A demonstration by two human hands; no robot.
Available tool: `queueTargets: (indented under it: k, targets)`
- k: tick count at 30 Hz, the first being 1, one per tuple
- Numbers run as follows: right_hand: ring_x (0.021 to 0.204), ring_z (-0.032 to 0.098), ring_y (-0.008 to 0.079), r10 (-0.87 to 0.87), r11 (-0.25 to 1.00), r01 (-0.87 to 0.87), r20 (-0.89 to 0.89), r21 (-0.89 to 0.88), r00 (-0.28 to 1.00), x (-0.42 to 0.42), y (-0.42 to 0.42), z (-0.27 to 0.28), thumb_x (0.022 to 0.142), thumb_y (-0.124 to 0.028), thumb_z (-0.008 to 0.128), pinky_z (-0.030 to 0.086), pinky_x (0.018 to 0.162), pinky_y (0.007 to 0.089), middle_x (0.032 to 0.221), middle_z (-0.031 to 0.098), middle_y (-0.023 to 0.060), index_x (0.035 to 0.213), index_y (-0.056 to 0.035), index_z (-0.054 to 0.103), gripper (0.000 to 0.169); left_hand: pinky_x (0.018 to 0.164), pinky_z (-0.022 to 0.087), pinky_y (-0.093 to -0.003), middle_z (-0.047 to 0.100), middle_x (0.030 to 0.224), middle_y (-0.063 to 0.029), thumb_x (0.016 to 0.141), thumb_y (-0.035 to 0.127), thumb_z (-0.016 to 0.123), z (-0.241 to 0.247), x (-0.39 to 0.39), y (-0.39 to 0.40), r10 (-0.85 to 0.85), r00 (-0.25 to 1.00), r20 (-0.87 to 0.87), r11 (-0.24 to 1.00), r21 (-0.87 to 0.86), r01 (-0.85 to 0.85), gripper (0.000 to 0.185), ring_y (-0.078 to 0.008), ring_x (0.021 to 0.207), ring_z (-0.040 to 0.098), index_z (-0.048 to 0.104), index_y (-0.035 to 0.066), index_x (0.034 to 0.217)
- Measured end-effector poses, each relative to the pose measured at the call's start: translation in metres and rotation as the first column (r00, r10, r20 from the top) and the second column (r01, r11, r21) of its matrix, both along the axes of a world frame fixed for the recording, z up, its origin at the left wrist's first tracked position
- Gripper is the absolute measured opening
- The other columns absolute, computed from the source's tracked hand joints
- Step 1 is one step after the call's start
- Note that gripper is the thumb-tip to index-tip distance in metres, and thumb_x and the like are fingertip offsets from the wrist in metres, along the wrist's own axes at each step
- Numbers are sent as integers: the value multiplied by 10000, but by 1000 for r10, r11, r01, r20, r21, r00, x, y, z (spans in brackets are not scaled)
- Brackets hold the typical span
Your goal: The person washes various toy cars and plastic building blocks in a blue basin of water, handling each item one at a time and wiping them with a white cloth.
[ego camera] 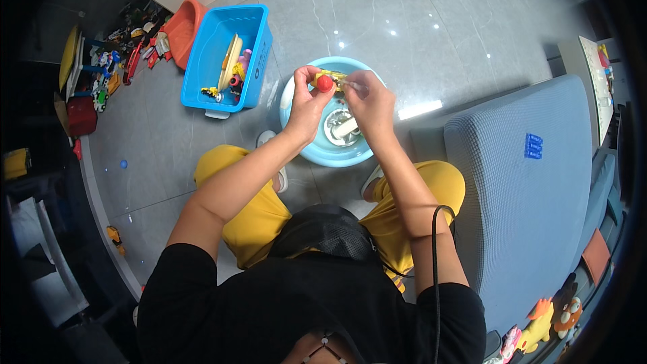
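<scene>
My left hand (309,106) holds a small yellow toy with a round red part (324,83) over a light blue plastic basin (340,161). Close beside it, my right hand (370,101) pinches a thin, pale, translucent item (356,86) against the toy; what exactly it is cannot be told. Inside the basin, below my hands, lies a round, shiny metallic-looking piece with a white cylindrical part (344,128). My fingers hide part of the toy.
A blue plastic bin (194,81) with several toys stands left of the basin, next to an orange tub (184,25). Many toys lie on the floor at the far left. A sofa with a blue-grey cover (520,202) is on the right, with plush toys (538,328) at its lower end.
</scene>
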State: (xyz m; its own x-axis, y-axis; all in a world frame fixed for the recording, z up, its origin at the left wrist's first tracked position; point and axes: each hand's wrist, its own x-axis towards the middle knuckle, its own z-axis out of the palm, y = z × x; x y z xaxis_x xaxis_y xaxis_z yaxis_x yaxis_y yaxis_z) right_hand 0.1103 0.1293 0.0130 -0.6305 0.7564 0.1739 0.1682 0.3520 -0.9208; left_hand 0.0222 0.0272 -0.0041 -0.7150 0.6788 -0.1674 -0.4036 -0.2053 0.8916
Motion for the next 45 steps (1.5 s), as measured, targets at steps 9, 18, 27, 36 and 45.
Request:
queueTargets:
  k: [9, 18, 27, 36, 45]
  targets:
    - [652, 622, 223, 196, 979, -197, 26, 59, 980, 4, 8, -12, 746, -44, 672, 495, 590, 319, 747, 623, 110, 896, -59, 599, 167, 996, 426, -426, 480, 1162, -83, 900, 37, 557, -3, -16, -4, -35, 952, 303, 997, 71, 14, 317, -241, 1128, 508, 403, 126, 1163]
    - [683, 618, 127, 57, 966, -36, 75, -255, 996, 7, 15, 3, 781, -77, 670, 498, 635, 276, 785, 646, 66, 905, -28, 582, 159, 1028, 398, -474, 471, 1225, -83, 952, 121, 504, 16, -30, -6, -114, 840, 531, 986, 165, 29, 199, -275, 1188, 478, 481, 142, 1148]
    - [650, 608, 104, 56, 876, -97, -101, -473, 993, 3, 14, 4, 799, -78, 674, 497, 575, 245, 830, 653, 67, 950, -24, 592, 180, 1043, 376, -457, 479, 1268, -120, 920, 81, 481, 11, -32, -9, -249, 804, 540, 953, 287, 103, 346, -273, 1202, 466, 442, 85, 1263]
    - [847, 655, 126, 200, 932, -204, -43, -299, 979, 3, 5, 3, 801, -97, 697, 523, 708, 260, 928, 683, 77, 992, -29, 621, 217, 1031, 379, -379, 537, 1201, -120, 910, 120, 547, 15, -27, -4, -207, 775, 597, 970, 228, 83, 257, -253, 1170, 497, 504, 29, 1147]
    - [763, 607, 102, 84, 788, -195, -212, -584, 974, 4, 13, -1, 838, -67, 667, 495, 658, 234, 871, 643, 45, 1005, -5, 592, 193, 1035, 377, -398, 541, 1138, -83, 930, 133, 546, 2, -27, -4, -238, 682, 692, 956, 289, 41, 176, -230, 1104, 514, 515, 62, 1088]
